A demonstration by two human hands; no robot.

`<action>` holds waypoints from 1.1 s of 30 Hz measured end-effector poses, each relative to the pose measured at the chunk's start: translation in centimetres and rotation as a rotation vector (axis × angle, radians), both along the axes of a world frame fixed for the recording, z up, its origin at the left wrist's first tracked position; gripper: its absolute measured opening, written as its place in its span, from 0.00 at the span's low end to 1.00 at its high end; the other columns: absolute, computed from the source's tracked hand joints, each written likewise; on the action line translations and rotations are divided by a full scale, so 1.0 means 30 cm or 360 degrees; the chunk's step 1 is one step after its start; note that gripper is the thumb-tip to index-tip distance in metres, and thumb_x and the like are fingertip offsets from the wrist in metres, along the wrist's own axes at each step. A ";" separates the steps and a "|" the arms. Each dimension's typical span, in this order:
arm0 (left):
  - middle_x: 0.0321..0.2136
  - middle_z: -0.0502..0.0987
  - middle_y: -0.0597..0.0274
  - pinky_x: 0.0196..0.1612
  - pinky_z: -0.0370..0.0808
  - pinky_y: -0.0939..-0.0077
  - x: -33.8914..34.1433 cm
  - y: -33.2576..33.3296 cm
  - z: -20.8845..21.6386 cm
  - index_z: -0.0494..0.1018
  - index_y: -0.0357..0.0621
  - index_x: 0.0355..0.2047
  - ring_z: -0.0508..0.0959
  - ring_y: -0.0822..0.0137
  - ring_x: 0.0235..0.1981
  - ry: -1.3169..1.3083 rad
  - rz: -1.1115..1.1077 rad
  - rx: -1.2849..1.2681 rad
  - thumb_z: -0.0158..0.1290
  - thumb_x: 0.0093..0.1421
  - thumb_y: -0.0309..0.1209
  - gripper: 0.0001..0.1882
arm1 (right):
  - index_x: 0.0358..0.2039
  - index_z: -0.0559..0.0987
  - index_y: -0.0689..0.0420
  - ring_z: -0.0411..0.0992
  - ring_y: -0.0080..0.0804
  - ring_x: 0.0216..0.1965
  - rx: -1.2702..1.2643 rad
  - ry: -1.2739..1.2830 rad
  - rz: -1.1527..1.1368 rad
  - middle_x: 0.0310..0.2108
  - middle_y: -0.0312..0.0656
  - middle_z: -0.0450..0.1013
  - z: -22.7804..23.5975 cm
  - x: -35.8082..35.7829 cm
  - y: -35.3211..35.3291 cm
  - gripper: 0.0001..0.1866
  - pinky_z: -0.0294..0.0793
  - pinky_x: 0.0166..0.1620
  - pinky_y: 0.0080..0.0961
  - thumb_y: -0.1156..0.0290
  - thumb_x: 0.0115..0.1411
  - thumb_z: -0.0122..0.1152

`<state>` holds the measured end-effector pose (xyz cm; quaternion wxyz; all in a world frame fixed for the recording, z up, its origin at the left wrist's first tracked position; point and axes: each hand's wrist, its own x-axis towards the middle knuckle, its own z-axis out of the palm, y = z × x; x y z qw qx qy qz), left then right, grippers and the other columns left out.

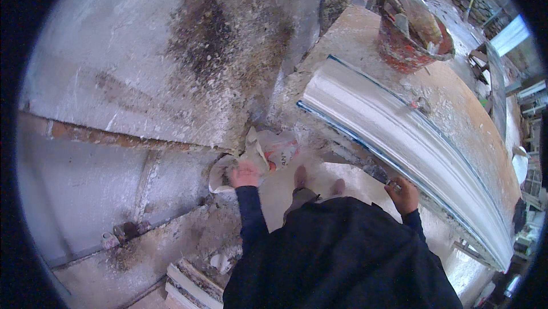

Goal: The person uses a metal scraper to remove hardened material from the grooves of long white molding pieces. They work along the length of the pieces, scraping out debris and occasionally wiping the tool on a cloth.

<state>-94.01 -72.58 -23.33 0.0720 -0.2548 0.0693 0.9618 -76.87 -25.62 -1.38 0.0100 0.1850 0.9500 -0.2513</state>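
Note:
My left hand point(246, 174) is over the mouth of an open pale sack point(220, 176) on the floor. Motion smears its fingers, so whether it holds anything does not show. Closed around something small and greyish, my right hand point(404, 195) is beside the table's near edge. Just beyond that hand lies a long, curved white moulding point(394, 132) with ridges along its length and blue strips down its sides.
A red, plaster-caked bucket point(408, 46) holding tools stands on the workbench point(359, 29). A large stained board point(125, 52) fills the upper left. A printed bag point(279, 149) lies by the sack. Offcuts point(194, 286) are at lower left.

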 end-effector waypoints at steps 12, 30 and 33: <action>0.47 0.65 0.36 0.55 0.58 0.56 -0.071 0.915 0.317 0.58 0.25 0.50 0.65 0.45 0.50 -0.0185 -0.2114 -0.0351 0.21 0.51 0.68 0.52 | 0.33 0.75 0.55 0.72 0.46 0.33 -0.0222 -0.0018 -0.0325 0.29 0.47 0.74 -0.074 -0.070 -0.073 0.20 0.71 0.35 0.35 0.52 0.48 0.59; 0.29 0.71 0.42 0.47 0.67 0.43 -0.091 0.940 0.212 0.66 0.32 0.28 0.71 0.37 0.40 -0.0313 -0.1824 -0.0135 0.36 0.57 0.40 0.20 | 0.33 0.76 0.52 0.72 0.45 0.29 -0.0105 -0.0082 -0.0126 0.26 0.45 0.73 -0.104 -0.157 -0.088 0.18 0.70 0.32 0.36 0.52 0.48 0.59; 0.26 0.71 0.45 0.45 0.68 0.41 -0.097 0.947 0.256 0.65 0.35 0.24 0.72 0.37 0.38 -0.0325 -0.1822 -0.0324 0.37 0.55 0.38 0.16 | 0.35 0.75 0.51 0.72 0.46 0.29 -0.0044 -0.0066 -0.0165 0.26 0.46 0.73 -0.096 -0.145 -0.111 0.19 0.70 0.32 0.37 0.52 0.48 0.59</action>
